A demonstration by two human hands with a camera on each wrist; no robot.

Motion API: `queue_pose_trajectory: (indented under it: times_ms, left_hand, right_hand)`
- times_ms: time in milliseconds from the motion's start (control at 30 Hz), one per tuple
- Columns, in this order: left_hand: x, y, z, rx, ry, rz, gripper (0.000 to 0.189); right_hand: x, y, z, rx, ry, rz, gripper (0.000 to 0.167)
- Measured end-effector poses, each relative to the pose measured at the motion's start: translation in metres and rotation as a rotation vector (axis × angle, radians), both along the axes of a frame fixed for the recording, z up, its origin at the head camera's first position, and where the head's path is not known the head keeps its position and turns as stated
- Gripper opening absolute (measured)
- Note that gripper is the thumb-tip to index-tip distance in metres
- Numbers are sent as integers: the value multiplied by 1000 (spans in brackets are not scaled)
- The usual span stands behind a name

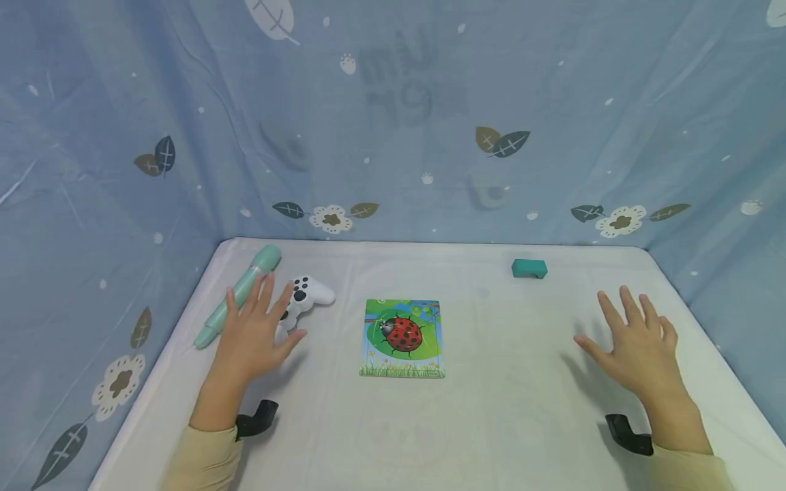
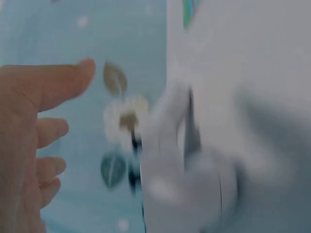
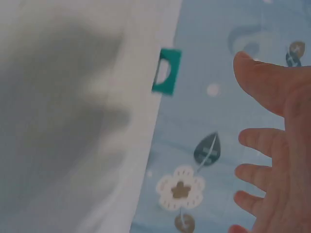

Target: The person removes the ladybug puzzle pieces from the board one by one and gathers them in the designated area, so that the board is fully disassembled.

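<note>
My left hand (image 1: 250,341) is spread above the left side of the table, holding nothing. It partly covers a white game controller (image 1: 314,292), which shows large and blurred in the left wrist view (image 2: 184,194). Beyond its fingertips a mint-green tube-shaped thing (image 1: 216,319) lies slantwise near the left edge. A square ladybug picture puzzle (image 1: 402,361) lies flat between the two hands. My right hand (image 1: 641,354), fingers apart and empty, hovers over the right side. Nearest to it is a teal block (image 1: 529,268) with an arched cutout, by the back edge.
The white tabletop (image 1: 491,423) meets a blue patterned curtain (image 1: 417,136) at the back and both sides. A black wrist mount (image 1: 259,419) sticks out at the left wrist, and another black mount (image 1: 629,436) at the right one.
</note>
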State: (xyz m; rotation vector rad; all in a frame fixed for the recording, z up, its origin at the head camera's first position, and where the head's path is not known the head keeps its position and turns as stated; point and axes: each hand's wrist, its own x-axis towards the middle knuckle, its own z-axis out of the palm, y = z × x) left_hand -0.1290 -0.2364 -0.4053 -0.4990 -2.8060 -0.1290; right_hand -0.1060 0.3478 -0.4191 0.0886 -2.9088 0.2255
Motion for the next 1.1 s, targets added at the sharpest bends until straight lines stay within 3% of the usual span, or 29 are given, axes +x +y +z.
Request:
queue_pose_trajectory:
  times_ms: [167,367,500,733,933,1100]
  left_hand:
    - [-12,45,-4,-9,22,-132,73]
    - [-28,91,-21,2,-75,-275,68]
    - [-38,114,-35,57,-183,-335,64]
    - [-47,144,-49,163,-350,-370,60]
    - [-50,154,-57,216,-365,-420,60]
    - [-54,153,-68,252,-334,-397,59]
  right_hand:
    - [-15,-35,-3,-61,109,144,76]
    - [-37,-83,-16,-95,133,302,71]
    - [-47,-116,-22,-144,70,381,71]
    - [-64,-167,-28,-314,-86,487,68]
    - [-80,-196,-34,-418,-228,545,60]
    - [-89,-207,-39,-382,-265,570,52]
